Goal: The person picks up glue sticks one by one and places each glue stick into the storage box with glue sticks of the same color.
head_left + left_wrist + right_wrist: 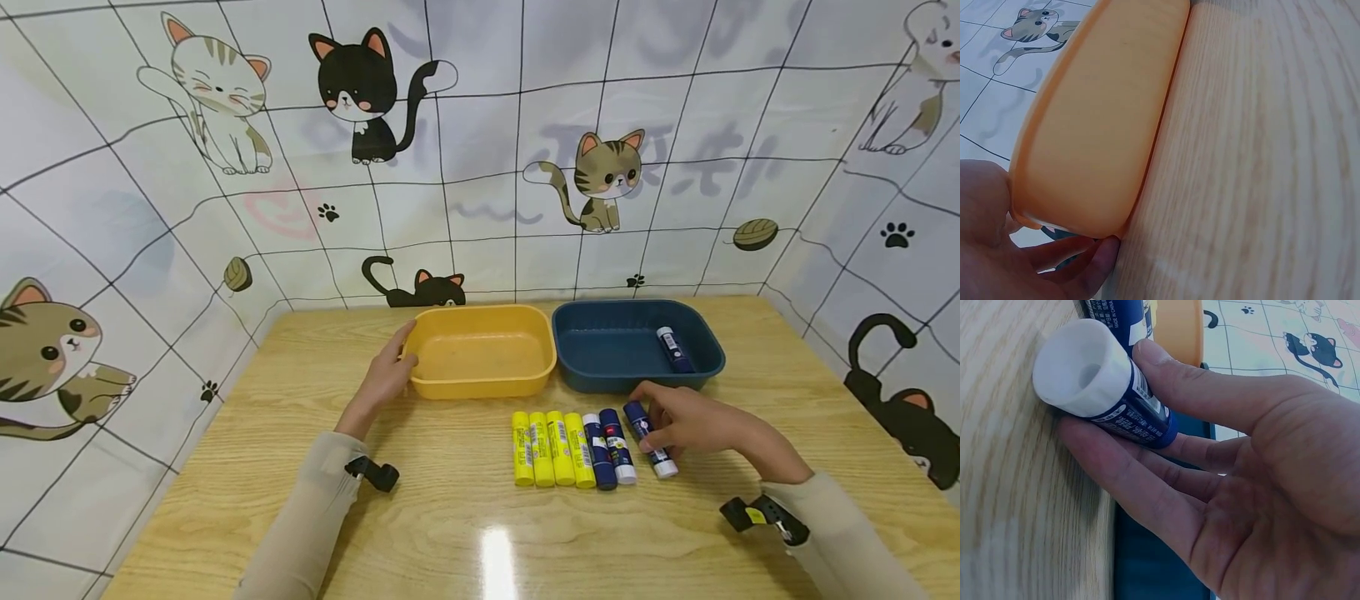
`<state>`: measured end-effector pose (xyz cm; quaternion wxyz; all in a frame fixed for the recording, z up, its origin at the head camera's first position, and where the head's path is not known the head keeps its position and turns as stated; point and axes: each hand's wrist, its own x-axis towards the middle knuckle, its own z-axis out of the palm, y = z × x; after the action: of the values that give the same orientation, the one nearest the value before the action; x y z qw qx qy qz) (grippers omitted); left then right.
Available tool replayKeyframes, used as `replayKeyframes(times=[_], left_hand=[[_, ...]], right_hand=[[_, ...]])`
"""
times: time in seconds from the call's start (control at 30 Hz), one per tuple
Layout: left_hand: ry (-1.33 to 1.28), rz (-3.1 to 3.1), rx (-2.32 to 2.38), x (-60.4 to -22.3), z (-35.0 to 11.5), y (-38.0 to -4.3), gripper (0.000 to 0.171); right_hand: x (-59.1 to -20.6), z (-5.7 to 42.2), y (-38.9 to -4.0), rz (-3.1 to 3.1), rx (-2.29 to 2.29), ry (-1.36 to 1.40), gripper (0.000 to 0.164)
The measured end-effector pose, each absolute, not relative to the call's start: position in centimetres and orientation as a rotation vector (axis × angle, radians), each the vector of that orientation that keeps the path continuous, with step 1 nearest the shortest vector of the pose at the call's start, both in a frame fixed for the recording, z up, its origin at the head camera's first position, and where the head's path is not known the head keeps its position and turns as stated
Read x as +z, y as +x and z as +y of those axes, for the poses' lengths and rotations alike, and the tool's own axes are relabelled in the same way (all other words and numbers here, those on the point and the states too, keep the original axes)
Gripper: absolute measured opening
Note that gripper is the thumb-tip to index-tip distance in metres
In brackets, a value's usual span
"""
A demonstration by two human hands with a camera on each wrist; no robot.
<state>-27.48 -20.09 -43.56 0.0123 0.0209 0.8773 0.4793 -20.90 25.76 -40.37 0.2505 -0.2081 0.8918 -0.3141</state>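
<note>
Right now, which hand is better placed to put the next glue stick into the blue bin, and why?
Probably the right hand: it holds a blue glue stick just in front of the blue bin. The left hand holds the left end of the yellow bin, away from both.

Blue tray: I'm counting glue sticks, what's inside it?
In the blue tray, one dark-blue, white-ended glue stick lies toward the right; the near wall's inner face is hidden.
</note>
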Motion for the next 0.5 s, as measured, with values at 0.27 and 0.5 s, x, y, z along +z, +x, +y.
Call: replayKeyframes(times=[0.27, 0.5], left_hand=[[0.073, 2.730, 1.503, -43.66, -20.28, -27.45, 0.060], [0.073, 2.739, 1.486, -43.83, -20.35, -27.84, 0.060]], right_hand=[[-40.15, 25.85, -20.96, 2.443, -0.848, -0.608, 0.062], [-39.80, 25.98, -20.87, 2.489, -0.862, -0.633, 0.060]])
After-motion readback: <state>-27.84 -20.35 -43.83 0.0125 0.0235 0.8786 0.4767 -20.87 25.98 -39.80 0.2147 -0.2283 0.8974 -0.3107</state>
